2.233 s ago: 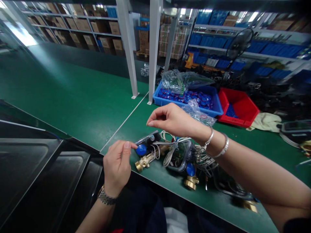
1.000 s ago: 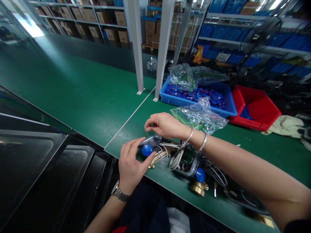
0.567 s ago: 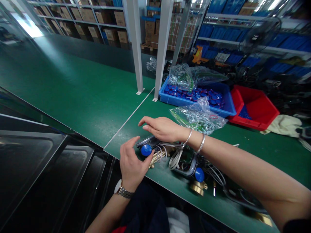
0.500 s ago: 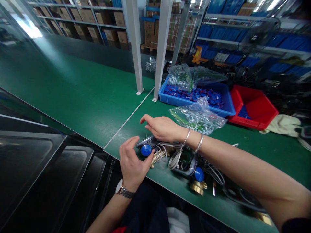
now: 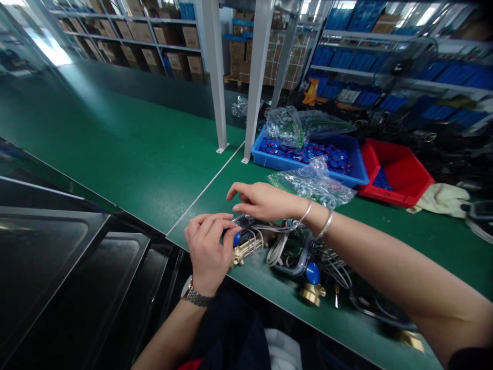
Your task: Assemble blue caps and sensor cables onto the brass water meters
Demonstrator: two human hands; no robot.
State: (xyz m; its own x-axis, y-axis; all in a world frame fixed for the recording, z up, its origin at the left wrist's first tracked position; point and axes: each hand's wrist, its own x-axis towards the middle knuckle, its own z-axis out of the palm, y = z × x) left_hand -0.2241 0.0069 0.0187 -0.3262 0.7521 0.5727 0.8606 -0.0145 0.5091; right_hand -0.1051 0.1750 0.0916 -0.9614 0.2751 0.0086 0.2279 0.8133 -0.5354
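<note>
My left hand (image 5: pixel 210 249), with a wristwatch, has its fingers bent and pressed around the near end of a dark meter housing (image 5: pixel 245 222). Part of a blue round disc (image 5: pixel 236 239) on that housing shows beside the thumb. Beneath the housing lies a brass pipe body (image 5: pixel 244 251) with grey cables looped by it. Just above the housing hovers my right hand (image 5: pixel 264 200), two bangles on its wrist; its fingers are curved, thumb and forefinger apart, and nothing shows between them. Another housing (image 5: pixel 296 270) with a blue disc (image 5: pixel 313 273) and brass fitting (image 5: pixel 313 294) lies under my right forearm.
Behind my hands stand a blue tray (image 5: pixel 269 160) of blue discs and a red bin (image 5: pixel 404 192). A clear plastic bag (image 5: pixel 314 180) of small parts lies before the tray. White posts (image 5: pixel 256 82) rise from the green bench (image 5: pixel 134 154). A small screwdriver-like tool (image 5: pixel 337 297) lies near the edge.
My left fingers have closed over the housing's near end and now cover much of the blue disc. My right hand has shifted slightly right. The view has moved a little.
</note>
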